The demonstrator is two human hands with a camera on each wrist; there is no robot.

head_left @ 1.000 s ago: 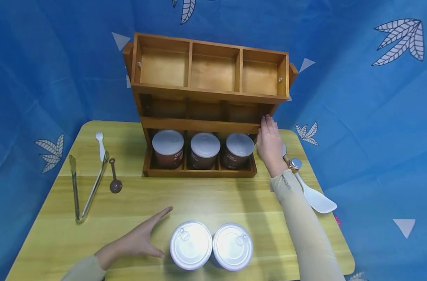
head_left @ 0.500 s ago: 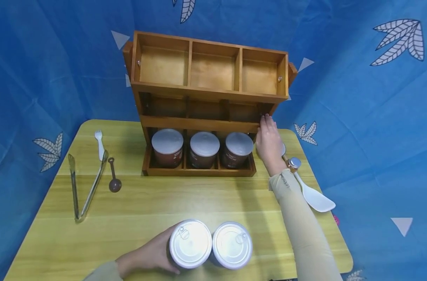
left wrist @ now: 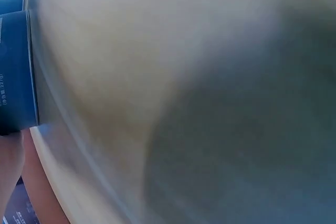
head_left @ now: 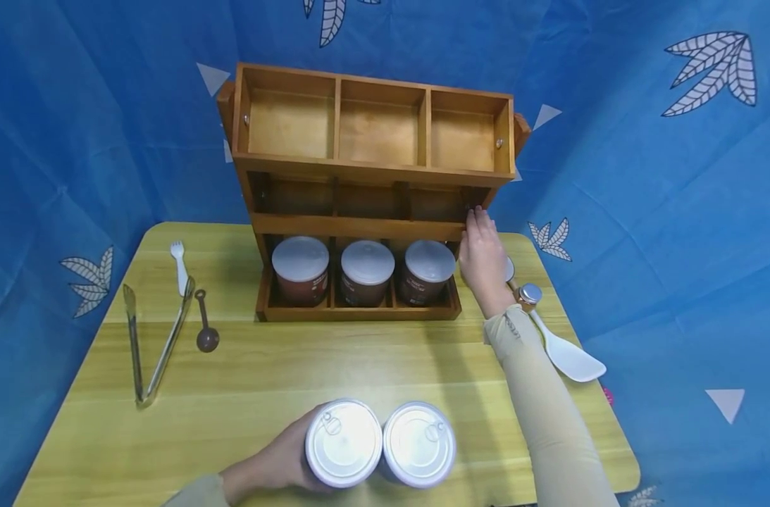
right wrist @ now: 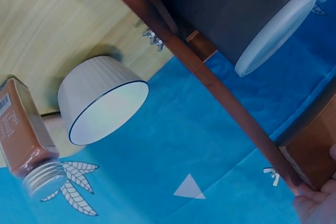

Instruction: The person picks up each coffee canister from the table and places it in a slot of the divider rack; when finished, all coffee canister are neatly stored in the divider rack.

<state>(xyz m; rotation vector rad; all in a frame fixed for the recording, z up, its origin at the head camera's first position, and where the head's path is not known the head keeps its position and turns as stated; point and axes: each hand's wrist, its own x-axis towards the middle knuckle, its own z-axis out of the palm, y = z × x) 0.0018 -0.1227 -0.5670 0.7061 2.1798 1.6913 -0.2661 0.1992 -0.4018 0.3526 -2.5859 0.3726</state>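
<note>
My left hand (head_left: 291,451) wraps round the left of two lidded cans, a can (head_left: 344,442) with a pull-ring top. Its dark blue wall (left wrist: 13,72) shows in the left wrist view, fingers at its lower end. The second can (head_left: 419,445) stands close on its right. My right hand (head_left: 484,262) grips the right side of a wooden three-tier rack (head_left: 359,227) at the middle shelf; in the right wrist view, fingertips (right wrist: 310,203) lie at the frame's corner. Three lidded dark canisters (head_left: 368,273) fill the bottom tier. The two upper tiers hold nothing visible.
Tongs (head_left: 150,359), a white fork (head_left: 179,267) and a brown scoop (head_left: 207,331) lie on the table's left. On the right are a silver-capped spice jar (head_left: 529,294), a white spatula (head_left: 571,359) and a white bowl (right wrist: 97,95). A blue cloth (head_left: 644,211) hangs behind.
My left hand has moved right from beside the left can and taken hold of it. The right hand stays at the rack; the cans stay in place.
</note>
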